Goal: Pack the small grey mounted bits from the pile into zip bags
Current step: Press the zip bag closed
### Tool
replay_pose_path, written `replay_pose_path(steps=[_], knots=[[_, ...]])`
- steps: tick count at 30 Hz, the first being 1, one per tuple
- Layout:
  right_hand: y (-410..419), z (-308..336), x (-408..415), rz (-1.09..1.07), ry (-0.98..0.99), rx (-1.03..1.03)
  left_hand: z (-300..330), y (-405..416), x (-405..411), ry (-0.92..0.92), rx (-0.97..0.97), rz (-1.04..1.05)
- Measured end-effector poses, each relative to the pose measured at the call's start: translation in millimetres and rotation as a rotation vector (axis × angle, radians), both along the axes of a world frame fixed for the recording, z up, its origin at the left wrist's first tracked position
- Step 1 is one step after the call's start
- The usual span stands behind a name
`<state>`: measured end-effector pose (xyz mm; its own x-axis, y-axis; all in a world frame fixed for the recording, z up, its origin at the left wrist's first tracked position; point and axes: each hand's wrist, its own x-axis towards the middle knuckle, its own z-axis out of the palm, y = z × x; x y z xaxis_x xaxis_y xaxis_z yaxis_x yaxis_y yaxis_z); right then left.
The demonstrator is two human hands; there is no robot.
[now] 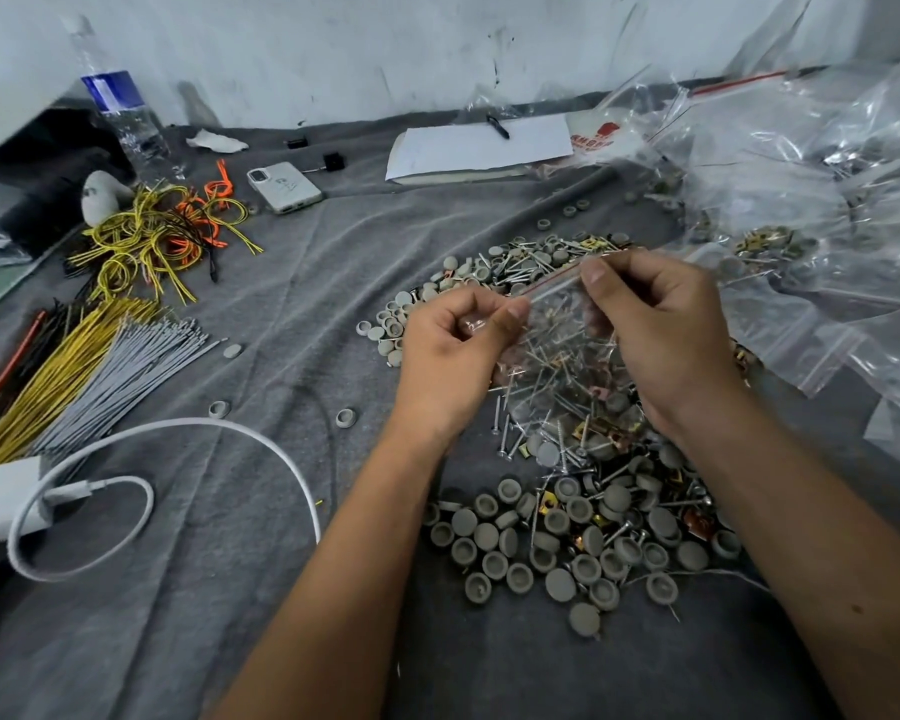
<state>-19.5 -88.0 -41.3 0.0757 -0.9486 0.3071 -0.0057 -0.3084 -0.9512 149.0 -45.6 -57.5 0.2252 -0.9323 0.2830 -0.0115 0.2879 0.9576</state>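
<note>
Left hand (450, 350), right hand (661, 324) pinching zip bag (562, 350); print unreadable.

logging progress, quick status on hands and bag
Left hand and right hand both pinch zip bag top. Bag part-filled, held above pile. Nothing in the way.

- Bare grey cloth (292, 283) runs up the middle, from near me to the far phone (285, 187): my widest free lane.
- On the left, bundled wires (100, 366) and a white cable (178, 433) loop across the way.
- On the right, the pile of grey bits (578, 543) and screws lies under my wrists.
- Far right, loose zip bags (801, 200) heap up.
</note>
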Motion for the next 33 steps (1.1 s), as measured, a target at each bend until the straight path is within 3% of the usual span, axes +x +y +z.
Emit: replay_pose_path(steps=[7, 19, 26, 33], knots=[[1.4, 0.4, 1.5, 0.055, -0.029, 0.027, -1.5, -1.1, 2.1, -0.025, -0.032, -0.024], [4.2, -0.5, 2.9, 0.159, 0.12, 0.006, -5.3, -3.3, 1.1, -0.089, -0.038, -0.058], [2.6, 0.7, 1.2, 0.039, 0.085, -0.028, -3.4, -0.8, 1.7, 0.071, 0.031, -0.064], [3.8, 0.6, 0.6, 0.181, 0.034, 0.044, 3.6, 2.6, 1.1, 0.105, 0.004, -0.096]])
